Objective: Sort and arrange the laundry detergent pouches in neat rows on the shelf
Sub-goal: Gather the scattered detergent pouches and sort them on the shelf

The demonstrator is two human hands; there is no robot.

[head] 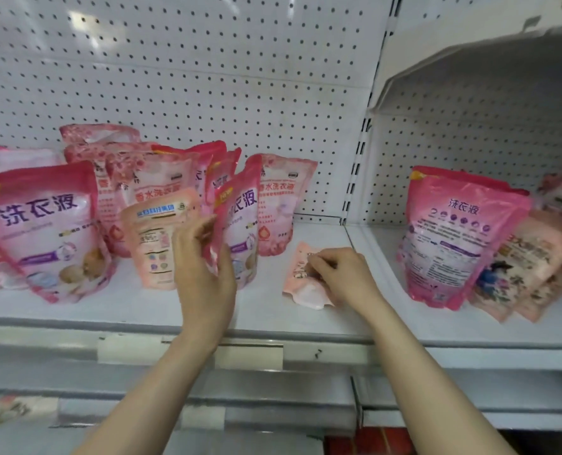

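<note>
Bare shelf (365, 257) between flat pouch (301, 277) and right pouches (453, 234)

- White pegboard back panel (181, 70), perforated with evenly spaced round holes, behind the left bay.
- Bright patches of reflected light on the upper left of the panel.
- Slotted vertical upright (360, 152) dividing the left bay from the right bay.
- Second pegboard panel (463, 139) behind the right bay, in shadow beneath an upper shelf (490, 60).
- White shelf deck (273, 310), flat, continuous across both bays.
- Grey price rail (306, 353) along the front edge, with pale blank label strips (248, 356).
- Lower shelf edge (273, 402) below, blurred.
- Patch of red tiled floor (368, 441) at the bottom.
</note>
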